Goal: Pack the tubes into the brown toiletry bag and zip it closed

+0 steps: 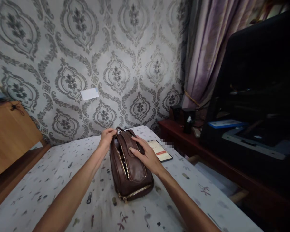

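Observation:
A brown leather bag (129,174) with gold zippers stands on a bed covered by a white patterned sheet (50,180). My left hand (107,136) pinches something small at the bag's far top end, near the handle. My right hand (145,153) rests on the bag's top right side, fingers stretched flat over the leather. A smartphone (159,150) with a lit screen lies on the sheet just right of the bag, beside my right hand.
Patterned wallpaper with a white card (89,93) stuck on it is behind the bed. A wooden headboard (7,135) stands at the left. A dark wooden cabinet (207,151) with a black screen, small bottles and a blue item, plus a purple curtain (207,54), are at the right.

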Available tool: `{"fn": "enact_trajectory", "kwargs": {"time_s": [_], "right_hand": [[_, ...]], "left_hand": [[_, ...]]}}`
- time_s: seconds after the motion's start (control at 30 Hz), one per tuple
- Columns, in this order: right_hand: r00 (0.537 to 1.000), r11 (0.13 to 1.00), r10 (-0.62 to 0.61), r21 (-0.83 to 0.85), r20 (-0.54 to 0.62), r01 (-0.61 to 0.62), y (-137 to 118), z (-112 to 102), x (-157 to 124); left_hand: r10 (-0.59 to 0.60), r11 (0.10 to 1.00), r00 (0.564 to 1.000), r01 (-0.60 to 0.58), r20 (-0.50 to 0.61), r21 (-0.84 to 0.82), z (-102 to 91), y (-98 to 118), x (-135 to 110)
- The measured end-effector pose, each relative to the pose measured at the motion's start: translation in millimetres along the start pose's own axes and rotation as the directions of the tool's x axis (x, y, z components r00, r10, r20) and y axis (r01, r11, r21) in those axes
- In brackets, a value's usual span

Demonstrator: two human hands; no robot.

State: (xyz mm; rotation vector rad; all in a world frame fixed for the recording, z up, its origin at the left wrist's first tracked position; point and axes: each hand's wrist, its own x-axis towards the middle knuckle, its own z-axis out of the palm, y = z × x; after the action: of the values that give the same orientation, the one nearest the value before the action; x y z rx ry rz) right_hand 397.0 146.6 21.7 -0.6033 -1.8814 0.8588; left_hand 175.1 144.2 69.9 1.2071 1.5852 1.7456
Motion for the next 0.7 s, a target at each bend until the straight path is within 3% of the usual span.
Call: {"fn": "enact_trajectory", "kwargs": {"time_s": [0.17, 0.3, 0.43, 0.57, 0.7], "right_hand": [[1.000, 1.000, 0.007, 0.026, -0.004, -0.007, 0, -1, 1], [1.000, 0.999, 0.017, 0.040, 0.002, -0.017, 0, -1, 1], [0.999, 0.999, 0.033, 0.033, 0.002, -0.033, -3, -1, 0], [0.999, 0.998, 0.051, 0.022, 0.003, -0.052, -5, -2, -1], [0.997, 0.997, 0.078, 0.012, 0.012, -0.078, -5, -3, -2]], "left_hand": [[-0.007, 0.999, 1.000, 0.006, 0.020, 0.036, -0.4, -1, -3], [-0.031, 0.994, 0.999, 0.029, 0.019, 0.101, -4.7, 0, 8], [-0.138, 0.968, 0.990, 0.127, 0.037, 0.217, -8.1, 4, 39], [-0.241, 0.923, 0.964, 0.192, 0.113, 0.334, 1.8, 4, 77], [-0.192, 0.939, 0.965, 0.127, 0.180, 0.320, 24.2, -7, 100]]}}
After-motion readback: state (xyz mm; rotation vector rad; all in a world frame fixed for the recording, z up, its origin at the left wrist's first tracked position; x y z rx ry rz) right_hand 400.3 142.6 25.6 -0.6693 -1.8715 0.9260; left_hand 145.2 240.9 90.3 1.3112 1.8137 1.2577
